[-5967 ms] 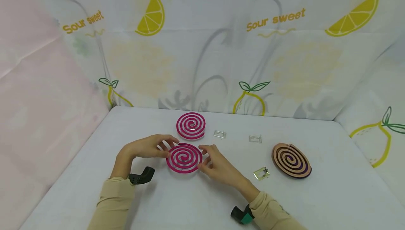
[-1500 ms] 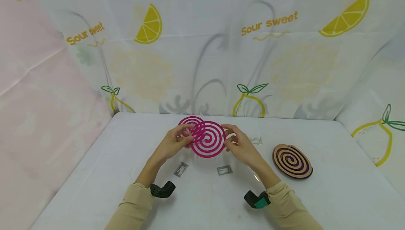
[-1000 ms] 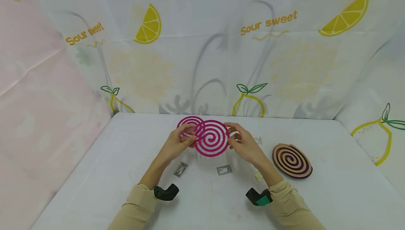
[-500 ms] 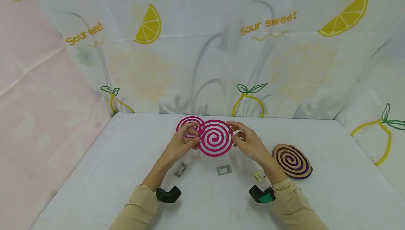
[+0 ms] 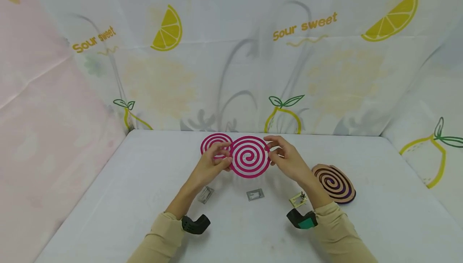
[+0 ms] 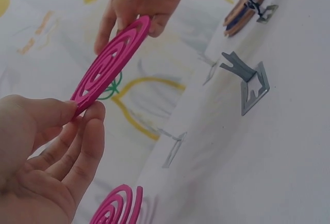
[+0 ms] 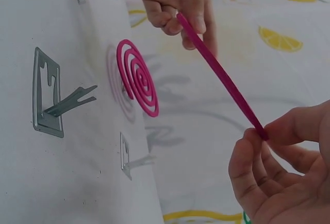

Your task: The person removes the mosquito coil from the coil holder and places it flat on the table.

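Note:
A pink mosquito coil (image 5: pixel 249 176) is held up off the table between both hands, its flat spiral tilted toward the head camera. My left hand (image 5: pixel 211 164) pinches its left edge between thumb and fingers. On the opposite edge, my right hand (image 5: pixel 290 162) pinches it the same way. Seen nearly edge-on in the right wrist view, the coil (image 7: pixel 221 74) slants between the hands. Behind my left hand, a second pink coil (image 5: pixel 217 135) sits raised above the table on a support, partly hidden. A grey metal coil stand (image 7: pixel 56 110) with a forked upright prong is below.
Another grey stand (image 5: pixel 205 195) lies to the left, near my left forearm. By my right forearm are a gold-coloured stand (image 5: pixel 298 202) and a stack of brown and dark purple coils (image 5: pixel 336 186). Thin metal stands (image 6: pixel 174 149) stand toward the table's back. Patterned cloth walls surround the white table (image 5: pixel 231 231).
Both hands have lifted the pink coil from the front left and carried it back and right, exposing grey stands. Lately it has shifted right, overlapping the second coil less.

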Demonstrator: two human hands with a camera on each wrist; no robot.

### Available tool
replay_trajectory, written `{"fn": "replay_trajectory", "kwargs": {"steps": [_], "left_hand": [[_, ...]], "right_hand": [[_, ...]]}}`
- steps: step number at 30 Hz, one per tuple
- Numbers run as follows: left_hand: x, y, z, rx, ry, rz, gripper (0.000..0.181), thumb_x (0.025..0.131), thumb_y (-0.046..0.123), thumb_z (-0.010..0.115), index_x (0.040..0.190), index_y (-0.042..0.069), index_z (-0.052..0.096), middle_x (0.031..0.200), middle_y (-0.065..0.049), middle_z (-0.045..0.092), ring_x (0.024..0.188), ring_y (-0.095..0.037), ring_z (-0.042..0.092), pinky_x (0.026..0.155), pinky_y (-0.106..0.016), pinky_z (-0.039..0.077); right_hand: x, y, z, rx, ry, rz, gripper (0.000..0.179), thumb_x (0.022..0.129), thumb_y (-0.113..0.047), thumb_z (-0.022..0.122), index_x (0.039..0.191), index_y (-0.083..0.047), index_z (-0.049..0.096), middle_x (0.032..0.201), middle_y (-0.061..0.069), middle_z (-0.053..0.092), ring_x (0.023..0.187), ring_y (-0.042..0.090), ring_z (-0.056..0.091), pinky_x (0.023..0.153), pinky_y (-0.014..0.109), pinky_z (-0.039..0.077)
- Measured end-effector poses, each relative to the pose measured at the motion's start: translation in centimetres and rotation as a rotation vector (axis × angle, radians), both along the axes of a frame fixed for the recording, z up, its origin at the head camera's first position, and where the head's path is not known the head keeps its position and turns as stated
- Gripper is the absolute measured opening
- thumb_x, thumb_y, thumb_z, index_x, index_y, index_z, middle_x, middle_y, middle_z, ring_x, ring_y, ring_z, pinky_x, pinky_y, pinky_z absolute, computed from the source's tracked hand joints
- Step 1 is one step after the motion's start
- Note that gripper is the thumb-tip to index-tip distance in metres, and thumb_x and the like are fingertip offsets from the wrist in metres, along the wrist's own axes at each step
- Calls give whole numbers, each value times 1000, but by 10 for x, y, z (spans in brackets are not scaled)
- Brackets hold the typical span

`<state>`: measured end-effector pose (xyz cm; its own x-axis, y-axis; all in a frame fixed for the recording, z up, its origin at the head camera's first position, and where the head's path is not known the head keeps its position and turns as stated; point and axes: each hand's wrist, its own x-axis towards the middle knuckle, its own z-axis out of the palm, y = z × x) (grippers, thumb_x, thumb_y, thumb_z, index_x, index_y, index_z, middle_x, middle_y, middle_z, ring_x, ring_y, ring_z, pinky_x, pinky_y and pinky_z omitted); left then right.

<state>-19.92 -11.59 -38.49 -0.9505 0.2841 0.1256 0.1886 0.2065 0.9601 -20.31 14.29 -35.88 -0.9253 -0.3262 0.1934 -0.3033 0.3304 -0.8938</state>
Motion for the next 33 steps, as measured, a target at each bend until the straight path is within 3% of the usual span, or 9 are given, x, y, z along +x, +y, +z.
{"fn": "replay_trajectory", "kwargs": {"steps": [5, 16, 25, 29, 33], "left_hand": [[-1, 5, -1, 25, 16, -1, 47, 90, 11, 63, 134, 10, 46, 111, -15, 56, 77, -22, 69, 74, -29, 57], [-5, 21, 1, 70, -63, 26, 47, 89, 13, 65, 132, 19, 49, 110, -11, 56, 76, -16, 68, 77, -30, 57], [-6, 34, 1, 82, -99, 39, 46, 88, 14, 66, 131, 22, 49, 108, -9, 58, 82, -32, 69, 79, -31, 57], [-7, 38, 0, 111, -100, 22, 46, 88, 10, 65, 131, 20, 49, 107, -12, 58, 75, -21, 68, 76, -31, 57], [-6, 41, 3, 109, -106, 15, 46, 89, 11, 65, 131, 20, 50, 107, -12, 58, 76, -20, 68, 77, -32, 57]], "right_hand": [[0, 6, 3, 14, 8, 9, 36, 93, -2, 50, 129, -6, 50, 114, 17, 54, 83, 20, 58, 72, 31, 55], [-3, 19, 8, 42, 3, -10, 34, 94, -5, 51, 128, -6, 50, 112, 17, 53, 83, 20, 59, 72, 28, 54], [-7, 27, 8, 61, -4, -3, 35, 94, -7, 52, 129, -3, 47, 116, 21, 55, 85, 25, 59, 71, 28, 54], [-7, 29, 9, 62, -32, 12, 35, 94, -6, 53, 128, -2, 45, 117, 24, 59, 88, 31, 59, 70, 26, 54], [-7, 32, 10, 76, -51, 4, 36, 94, -8, 55, 128, -2, 44, 113, 24, 62, 86, 26, 60, 70, 26, 54]]}}
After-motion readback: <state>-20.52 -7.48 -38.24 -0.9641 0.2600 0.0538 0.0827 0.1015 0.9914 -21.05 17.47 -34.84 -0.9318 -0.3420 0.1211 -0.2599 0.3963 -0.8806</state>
